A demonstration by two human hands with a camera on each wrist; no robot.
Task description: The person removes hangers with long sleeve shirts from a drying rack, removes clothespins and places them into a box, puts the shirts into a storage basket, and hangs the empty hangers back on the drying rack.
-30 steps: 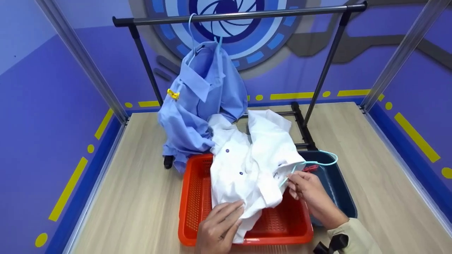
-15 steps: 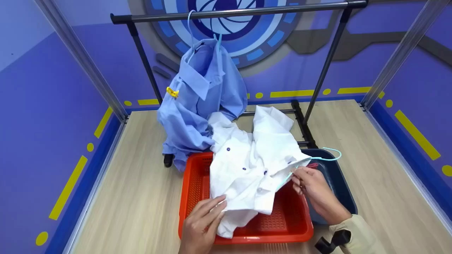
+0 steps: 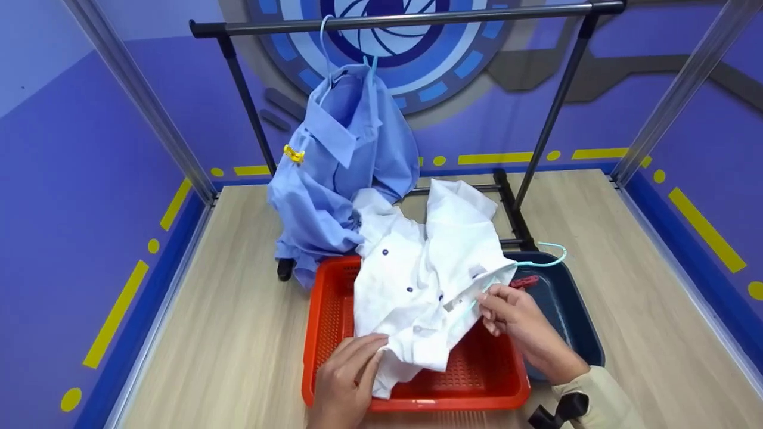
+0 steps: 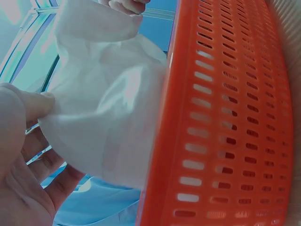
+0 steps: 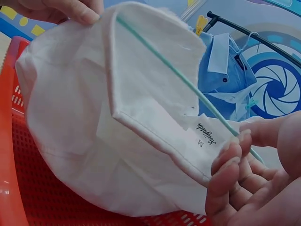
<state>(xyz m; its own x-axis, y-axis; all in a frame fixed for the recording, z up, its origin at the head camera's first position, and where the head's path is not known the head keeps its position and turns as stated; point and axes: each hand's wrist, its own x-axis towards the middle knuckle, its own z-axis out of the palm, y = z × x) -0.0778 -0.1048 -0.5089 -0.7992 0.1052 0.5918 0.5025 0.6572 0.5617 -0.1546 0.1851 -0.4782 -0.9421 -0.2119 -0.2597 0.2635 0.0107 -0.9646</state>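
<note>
A white shirt [image 3: 399, 292] with dark buttons lies draped over a red basket [image 3: 310, 357]. My left hand [image 3: 351, 375] pinches its near edge; in the left wrist view the thumb [image 4: 37, 104] is in front of the cloth, the fingers behind. My right hand [image 3: 515, 316] pinches a mint-green wire hanger [image 5: 181, 75] near the shirt's neck opening. One arm of the hanger runs inside the shirt, past a printed neck label [image 5: 204, 134]. Its hook [image 3: 560, 253] sticks out to the right. The hanger's far part is hidden under the cloth.
A blue shirt [image 3: 340, 179] with a yellow clip [image 3: 294, 154] hangs from a black rack [image 3: 441, 18] behind. Right of the basket stands a dark blue tray [image 3: 587, 322] with a red clip [image 3: 524, 282]. Purple panels stand around the table.
My left hand has shifted left with the shirt's near edge, which now lies spread wider. The hanger and right hand moved right, then back left, with the hanger sliding along inside the shirt.
</note>
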